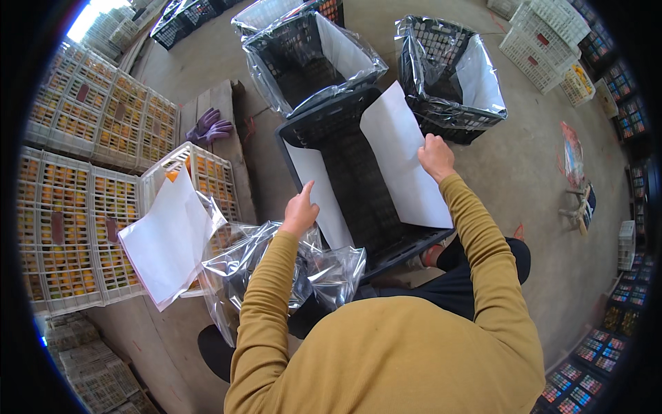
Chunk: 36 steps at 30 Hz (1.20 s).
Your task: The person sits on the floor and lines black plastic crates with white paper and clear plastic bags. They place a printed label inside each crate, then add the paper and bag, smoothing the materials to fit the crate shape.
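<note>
A black plastic crate [362, 181] stands before me, tilted in view. White paper sheets line its two long sides. My right hand [435, 156] grips the upper edge of the right paper sheet [401, 160] at the crate's right rim. At the left rim, my left hand [301, 209] touches the left paper sheet [323, 202] with its index finger stretched out; whether it pinches anything is unclear. Crumpled clear plastic film [331, 271] lies over my lap, below my left hand. A stack of white paper sheets [168, 240] rests on a white crate to the left.
Stacked white crates of orange fruit [62, 227] fill the left. Purple gloves [209, 127] lie on a wooden board [232, 155]. Film-lined black crates [310, 57] [450, 114] stand ahead. A small stool [582, 209] and white crates [540, 46] are at the right.
</note>
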Each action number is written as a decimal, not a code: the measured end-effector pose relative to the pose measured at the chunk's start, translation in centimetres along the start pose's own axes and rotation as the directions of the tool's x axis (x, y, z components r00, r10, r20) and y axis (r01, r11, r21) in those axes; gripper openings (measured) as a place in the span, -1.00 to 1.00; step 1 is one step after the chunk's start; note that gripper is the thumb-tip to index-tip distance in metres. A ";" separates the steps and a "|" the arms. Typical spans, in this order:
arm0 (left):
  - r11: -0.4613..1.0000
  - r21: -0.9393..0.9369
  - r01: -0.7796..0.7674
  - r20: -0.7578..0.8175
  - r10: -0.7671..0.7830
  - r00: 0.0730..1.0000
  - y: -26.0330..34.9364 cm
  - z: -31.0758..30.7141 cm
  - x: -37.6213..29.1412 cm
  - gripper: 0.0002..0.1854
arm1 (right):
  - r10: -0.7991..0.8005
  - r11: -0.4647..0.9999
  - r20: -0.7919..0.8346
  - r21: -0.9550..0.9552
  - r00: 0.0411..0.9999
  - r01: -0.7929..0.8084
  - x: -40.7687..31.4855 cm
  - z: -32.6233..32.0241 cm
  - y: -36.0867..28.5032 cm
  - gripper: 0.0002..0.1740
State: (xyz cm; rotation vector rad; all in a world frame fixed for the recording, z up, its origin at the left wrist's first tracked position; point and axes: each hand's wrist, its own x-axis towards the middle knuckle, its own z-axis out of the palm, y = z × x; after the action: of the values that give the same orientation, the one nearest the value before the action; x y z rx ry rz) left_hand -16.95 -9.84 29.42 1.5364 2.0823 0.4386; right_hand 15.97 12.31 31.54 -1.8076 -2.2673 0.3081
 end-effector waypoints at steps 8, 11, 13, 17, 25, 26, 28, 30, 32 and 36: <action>0.997 -0.003 -0.073 0.057 0.073 0.996 0.8 -0.4 1.3 -0.24 | -0.074 0.997 0.023 0.022 0.997 0.073 -1.4 2.7 2.2 -0.55; 0.997 -0.010 -0.079 0.109 0.080 0.991 1.5 -0.6 1.4 -0.24 | 0.020 0.999 0.071 -0.041 0.997 -0.017 -3.8 1.9 3.6 -0.42; 0.996 -0.044 -0.078 0.119 0.083 0.989 1.8 -0.7 2.2 -0.20 | 0.053 0.995 0.123 -0.094 0.991 -0.041 -4.6 1.8 3.9 -0.27; 0.999 0.032 -0.044 0.114 0.040 0.993 2.5 -0.4 3.4 -0.16 | 0.110 0.988 0.154 -0.121 0.982 -0.091 -5.1 2.0 4.1 -0.20; 0.992 0.123 -0.028 0.094 0.016 0.995 3.1 -1.6 2.1 -0.20 | 0.107 0.987 0.096 -0.126 0.990 -0.094 -6.1 2.4 4.1 0.00; 0.990 0.136 -0.038 0.085 0.027 0.996 3.1 -1.8 1.9 -0.21 | 0.093 0.989 0.090 -0.124 0.992 -0.082 -6.2 2.5 4.2 0.00; 0.989 0.140 -0.045 0.102 0.030 0.994 3.2 -2.0 1.5 -0.24 | 0.074 0.990 0.086 -0.124 0.994 -0.063 -6.2 2.7 4.3 0.01; 0.989 0.144 -0.040 0.110 0.024 0.994 3.4 -1.9 1.2 -0.29 | 0.061 0.990 0.071 -0.132 0.996 -0.051 -6.2 3.0 4.5 0.03; 0.985 0.164 -0.054 0.076 0.041 0.996 3.7 -1.8 1.0 -0.29 | -0.044 0.982 -0.032 -0.184 0.999 0.037 -6.3 3.2 4.7 0.04; 0.980 0.187 -0.060 0.068 0.048 0.997 4.2 -2.0 0.6 -0.29 | -0.185 0.931 -0.018 -0.323 0.983 0.169 -6.6 3.0 5.1 0.08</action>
State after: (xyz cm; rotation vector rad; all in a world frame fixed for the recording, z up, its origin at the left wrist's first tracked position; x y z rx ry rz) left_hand -14.87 -7.92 33.18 1.6954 2.0874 0.2126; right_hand 21.16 6.92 26.82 -1.7053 -2.5410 -0.1446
